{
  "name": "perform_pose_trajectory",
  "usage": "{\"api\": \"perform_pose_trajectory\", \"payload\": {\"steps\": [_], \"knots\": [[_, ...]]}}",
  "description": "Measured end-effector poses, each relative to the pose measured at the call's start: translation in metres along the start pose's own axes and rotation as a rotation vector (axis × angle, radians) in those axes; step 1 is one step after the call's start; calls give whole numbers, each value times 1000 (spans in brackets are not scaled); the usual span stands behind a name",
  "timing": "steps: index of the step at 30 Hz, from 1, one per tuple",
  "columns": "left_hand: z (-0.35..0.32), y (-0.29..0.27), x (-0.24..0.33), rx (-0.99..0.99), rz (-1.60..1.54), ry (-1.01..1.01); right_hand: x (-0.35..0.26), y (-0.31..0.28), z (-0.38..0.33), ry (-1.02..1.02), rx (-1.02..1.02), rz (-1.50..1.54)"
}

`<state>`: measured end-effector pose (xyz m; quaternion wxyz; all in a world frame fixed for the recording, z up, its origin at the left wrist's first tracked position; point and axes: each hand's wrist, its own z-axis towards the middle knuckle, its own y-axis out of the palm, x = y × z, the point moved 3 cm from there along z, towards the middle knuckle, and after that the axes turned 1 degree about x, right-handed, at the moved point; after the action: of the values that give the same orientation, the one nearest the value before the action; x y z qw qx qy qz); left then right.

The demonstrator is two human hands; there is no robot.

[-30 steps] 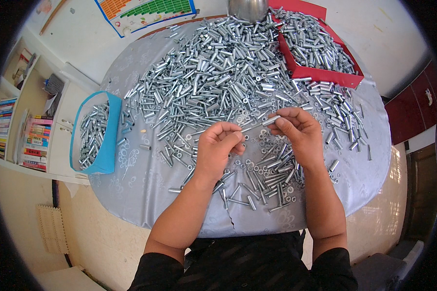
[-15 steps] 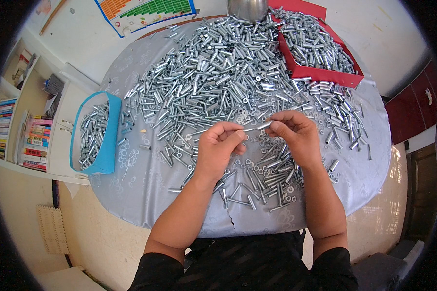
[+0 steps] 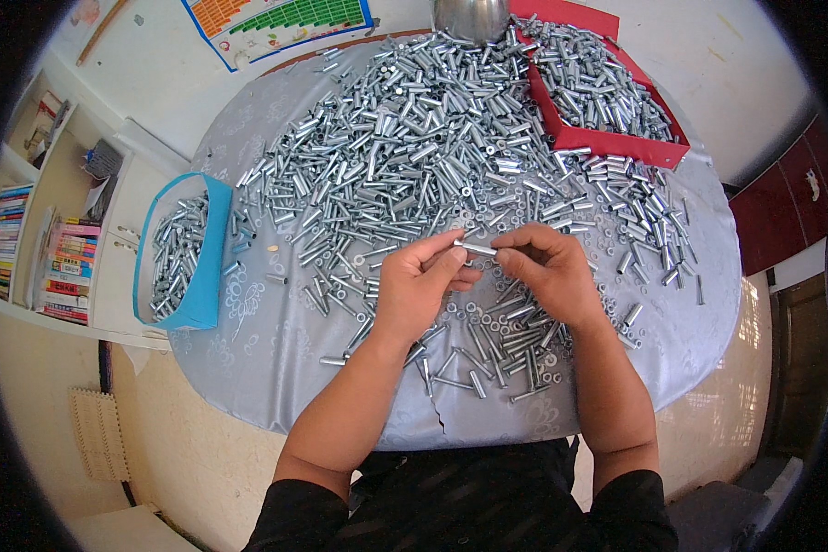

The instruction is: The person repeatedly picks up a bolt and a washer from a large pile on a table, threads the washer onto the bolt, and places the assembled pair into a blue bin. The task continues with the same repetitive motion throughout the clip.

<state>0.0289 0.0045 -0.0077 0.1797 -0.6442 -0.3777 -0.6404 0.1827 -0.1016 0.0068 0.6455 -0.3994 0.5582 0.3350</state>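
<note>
1. Clamping a silver metal cylinder [image 3: 477, 247] at frame centre, by opposite ends, between left fingers [image 3: 432, 245] and right fingers [image 3: 532, 237].
2. Hovering over loose bolts [image 3: 494, 342] on the desk [image 3: 331, 396], just below centre.
3. Facing a red box [image 3: 621, 146], upper right.

From my remote seat, I have the table [image 3: 248, 386] ahead, with a heap of fasteners [image 3: 405, 147] across its middle and far side. Behind the heap stands a pot [image 3: 471, 20]; right of that, a box [image 3: 616, 143] holds more. At the left edge I see a filled bin [image 3: 218, 253], with a bookshelf [image 3: 109, 230] farther left. A sleeve [image 3: 476, 247] lies between the left hand [image 3: 416, 283] and right hand [image 3: 550, 276], beyond loose bolts [image 3: 494, 354].
</note>
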Motion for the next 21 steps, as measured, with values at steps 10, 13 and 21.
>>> {"api": "perform_pose_trajectory", "payload": {"steps": [10,13,21], "knots": [[5,-11,-5,55,-235,-106,-8,-10,2,28,171,66],[7,-15,-6,71,-296,-73,-7,-22,4,-77,285,-231],[7,-12,0,-6,-498,-161,-4,-4,8,-382,77,-751]]}}
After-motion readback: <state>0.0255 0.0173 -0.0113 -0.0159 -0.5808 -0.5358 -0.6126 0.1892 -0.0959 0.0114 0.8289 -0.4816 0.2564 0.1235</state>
